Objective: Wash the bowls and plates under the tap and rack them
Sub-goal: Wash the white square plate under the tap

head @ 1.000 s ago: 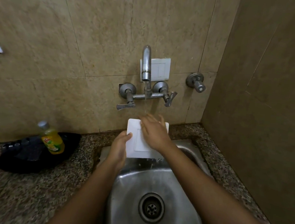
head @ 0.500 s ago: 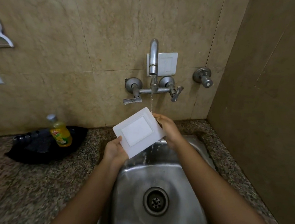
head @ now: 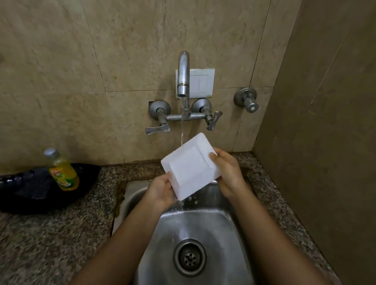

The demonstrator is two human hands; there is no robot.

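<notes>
Centre of frame: square white dish (head: 190,165) over sink (head: 230,248), tilted corner-up into tap (head: 184,73) stream, likely so water sheets across and drains off lower corner. Left hand (head: 161,191) grip pinches lower-left edge; right hand (head: 227,173) grip curls round right edge, steadying. Dish plain, glossy, wet, square centre panel; no residue visible.

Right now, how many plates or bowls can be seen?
1: a square white dish, held by the left hand and right hand over the sink, under the running tap. Others may be outside the frame.
</notes>
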